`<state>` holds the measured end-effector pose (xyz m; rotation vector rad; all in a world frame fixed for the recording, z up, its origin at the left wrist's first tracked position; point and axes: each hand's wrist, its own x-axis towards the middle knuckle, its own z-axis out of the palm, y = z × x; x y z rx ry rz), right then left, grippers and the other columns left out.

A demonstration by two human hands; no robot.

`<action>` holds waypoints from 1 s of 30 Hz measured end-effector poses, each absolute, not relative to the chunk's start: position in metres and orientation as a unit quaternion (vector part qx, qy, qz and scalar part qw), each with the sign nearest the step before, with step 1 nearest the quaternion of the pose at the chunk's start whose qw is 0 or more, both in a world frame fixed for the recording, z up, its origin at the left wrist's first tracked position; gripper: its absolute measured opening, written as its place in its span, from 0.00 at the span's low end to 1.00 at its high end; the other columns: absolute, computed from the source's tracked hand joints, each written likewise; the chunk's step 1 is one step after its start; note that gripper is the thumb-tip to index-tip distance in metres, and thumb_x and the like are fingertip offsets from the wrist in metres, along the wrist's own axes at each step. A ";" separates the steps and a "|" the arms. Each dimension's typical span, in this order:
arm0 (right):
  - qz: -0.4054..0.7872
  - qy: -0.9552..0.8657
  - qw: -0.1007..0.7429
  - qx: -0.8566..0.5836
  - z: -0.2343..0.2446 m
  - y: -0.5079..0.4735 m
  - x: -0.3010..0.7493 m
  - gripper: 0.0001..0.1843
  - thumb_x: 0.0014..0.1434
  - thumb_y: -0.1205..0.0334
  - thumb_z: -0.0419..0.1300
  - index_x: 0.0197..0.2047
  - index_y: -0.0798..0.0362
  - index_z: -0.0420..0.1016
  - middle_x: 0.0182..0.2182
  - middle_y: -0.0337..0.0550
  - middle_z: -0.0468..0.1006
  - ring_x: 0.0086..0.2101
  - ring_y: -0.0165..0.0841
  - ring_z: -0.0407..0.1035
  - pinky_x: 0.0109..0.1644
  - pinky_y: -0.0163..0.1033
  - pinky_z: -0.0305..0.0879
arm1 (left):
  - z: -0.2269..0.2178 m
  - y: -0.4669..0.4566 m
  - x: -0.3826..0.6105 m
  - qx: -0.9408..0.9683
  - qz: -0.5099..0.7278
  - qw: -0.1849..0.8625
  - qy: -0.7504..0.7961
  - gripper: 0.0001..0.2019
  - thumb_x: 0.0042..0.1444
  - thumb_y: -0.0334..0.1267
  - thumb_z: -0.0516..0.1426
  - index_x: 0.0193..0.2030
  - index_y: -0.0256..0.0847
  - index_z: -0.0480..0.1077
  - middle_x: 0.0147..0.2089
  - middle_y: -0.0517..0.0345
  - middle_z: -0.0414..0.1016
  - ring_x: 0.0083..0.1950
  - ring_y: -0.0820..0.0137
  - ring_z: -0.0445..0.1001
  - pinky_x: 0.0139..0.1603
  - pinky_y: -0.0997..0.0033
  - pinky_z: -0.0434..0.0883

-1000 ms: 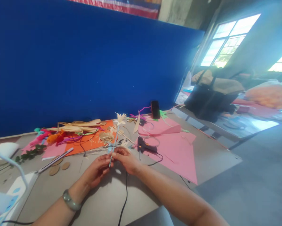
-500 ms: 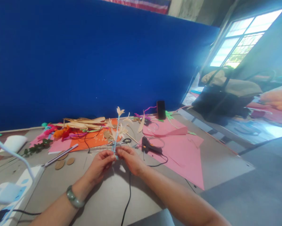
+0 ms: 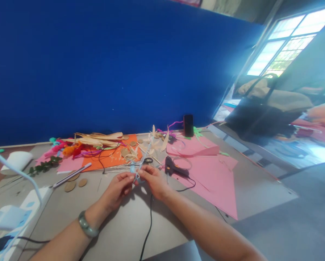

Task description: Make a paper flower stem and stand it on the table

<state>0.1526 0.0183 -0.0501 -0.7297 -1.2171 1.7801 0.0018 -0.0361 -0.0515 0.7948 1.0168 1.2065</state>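
Above the table's middle I hold a handmade flower by its light blue stem; its pale petals point up and away to the right. My left hand, below a green bangle, pinches the stem's lower end between thumb and fingers. Touching it from the other side, my right hand is closed on the same stem, a little higher. A light blue strip shows around the fingertips; whether it is part of the stem I cannot tell. Scissors and pale dried petals lie just beyond my hands.
A black glue gun rests on pink paper at right, its cord running forward. A phone stands at the back. Husk strips and orange paper lie left, near a pen, wooden discs and a power strip.
The flower has tilted from nearly upright to leaning right, its head moving right and slightly down. Both hands stay together at its lower stem. The view has shifted slightly.
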 end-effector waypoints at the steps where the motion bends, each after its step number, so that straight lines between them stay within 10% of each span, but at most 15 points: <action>1: 0.710 -0.487 0.419 -0.290 -0.051 0.020 0.153 0.13 0.49 0.54 0.68 0.29 0.54 0.73 0.23 0.35 0.73 0.24 0.26 0.63 0.32 0.33 0.58 | -0.050 -0.036 0.002 0.347 0.524 0.636 0.447 0.10 0.49 0.43 0.62 0.31 0.38 0.76 0.27 0.55 0.75 0.20 0.78 0.59 0.19 0.78 0.52; 30: 0.577 -0.600 0.424 -0.357 -0.040 0.010 0.152 0.13 0.47 0.54 0.68 0.26 0.54 0.71 0.21 0.35 0.69 0.24 0.27 0.61 0.30 0.35 0.58 | -0.057 -0.035 0.004 0.337 0.580 0.577 0.465 0.12 0.40 0.39 0.69 0.31 0.36 0.76 0.24 0.59 0.75 0.20 0.80 0.63 0.20 0.79 0.55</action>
